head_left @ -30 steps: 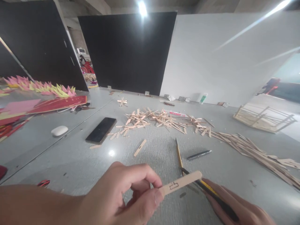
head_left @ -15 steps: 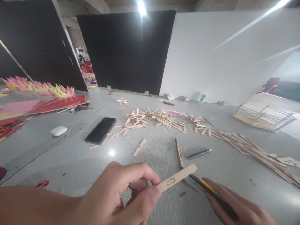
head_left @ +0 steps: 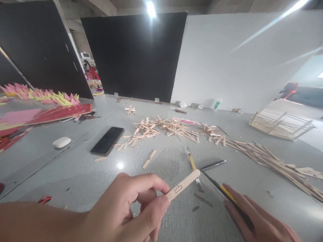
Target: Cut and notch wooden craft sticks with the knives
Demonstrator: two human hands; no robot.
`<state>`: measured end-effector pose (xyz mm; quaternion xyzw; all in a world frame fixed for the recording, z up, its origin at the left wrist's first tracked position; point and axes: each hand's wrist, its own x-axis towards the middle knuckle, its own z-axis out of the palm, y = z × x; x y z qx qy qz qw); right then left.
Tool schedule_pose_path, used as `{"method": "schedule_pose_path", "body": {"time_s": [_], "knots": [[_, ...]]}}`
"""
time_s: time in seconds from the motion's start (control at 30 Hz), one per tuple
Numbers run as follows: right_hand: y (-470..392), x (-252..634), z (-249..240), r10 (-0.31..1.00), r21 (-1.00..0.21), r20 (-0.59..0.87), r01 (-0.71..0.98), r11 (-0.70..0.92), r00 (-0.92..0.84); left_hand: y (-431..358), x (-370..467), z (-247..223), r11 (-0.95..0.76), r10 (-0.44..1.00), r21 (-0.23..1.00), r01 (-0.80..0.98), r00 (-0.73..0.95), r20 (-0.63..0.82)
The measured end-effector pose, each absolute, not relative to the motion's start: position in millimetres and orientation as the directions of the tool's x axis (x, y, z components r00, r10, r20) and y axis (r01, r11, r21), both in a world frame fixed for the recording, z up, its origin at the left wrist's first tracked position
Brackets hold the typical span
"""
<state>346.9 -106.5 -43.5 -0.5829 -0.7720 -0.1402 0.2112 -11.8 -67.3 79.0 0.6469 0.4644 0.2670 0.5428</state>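
Between thumb and forefinger, my left hand point(head_left: 136, 208) pinches a wooden craft stick point(head_left: 184, 185) that has a small stepped outline drawn on it. The stick tilts up to the right. At the lower right, my right hand point(head_left: 254, 215) holds a black and yellow pen-like tool point(head_left: 228, 197), its thin dark end pointing up and left, apart from the stick. A yellow-handled knife point(head_left: 192, 162) and a dark pen point(head_left: 214, 165) lie just beyond the hands. Another craft stick point(head_left: 149, 159) with a dark mark or slot lies on the grey table point(head_left: 101, 181).
A heap of short sticks point(head_left: 174, 127) spans the middle, with long wooden strips point(head_left: 272, 163) at right. A phone point(head_left: 107, 140) and white case point(head_left: 62, 142) lie left, near folded coloured paper point(head_left: 42, 95). A wooden frame point(head_left: 282, 126) stands far right. Black and white boards rise behind.
The held stick has moved a little left and down the view with my left hand. My right hand and its tool have shifted right, away from the stick, uncovering the knife's lower end.
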Motion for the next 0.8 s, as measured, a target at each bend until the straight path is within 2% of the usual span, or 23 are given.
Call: {"method": "schedule_pose_path", "body": {"time_s": [0.07,0.17,0.33,0.47,0.57,0.8], "knots": [[-107.8,349.2,-45.5,0.868,-0.027,0.473,0.982,0.187,-0.152,-64.3,-12.5,78.6,-0.026,0.874,0.950,0.311,0.468,-0.130],[-105.1,352.2,-45.4,0.886,-0.020,0.444,0.987,0.159,-0.133,-57.8,-14.0,78.2,-0.063,0.835,0.946,0.318,0.535,-0.125],[-88.7,343.5,-33.2,0.841,0.135,0.490,0.973,0.185,-0.228,-51.5,-12.3,73.9,-0.058,0.806,0.952,0.302,0.577,-0.134],[-62.5,308.3,-15.0,0.889,0.010,0.378,0.961,0.277,-0.260,-49.4,-11.7,67.0,-0.050,0.803,0.954,0.295,0.580,-0.137],[-40.0,286.2,-10.8,0.916,-0.067,0.308,0.955,0.289,-0.256,-48.8,-12.7,63.7,-0.033,0.810,0.955,0.294,0.568,-0.146],[-38.5,279.5,-7.5,0.932,-0.258,0.285,0.919,0.298,-0.222,-53.9,-10.9,71.8,-0.089,0.824,0.957,0.275,0.561,-0.084]]}}
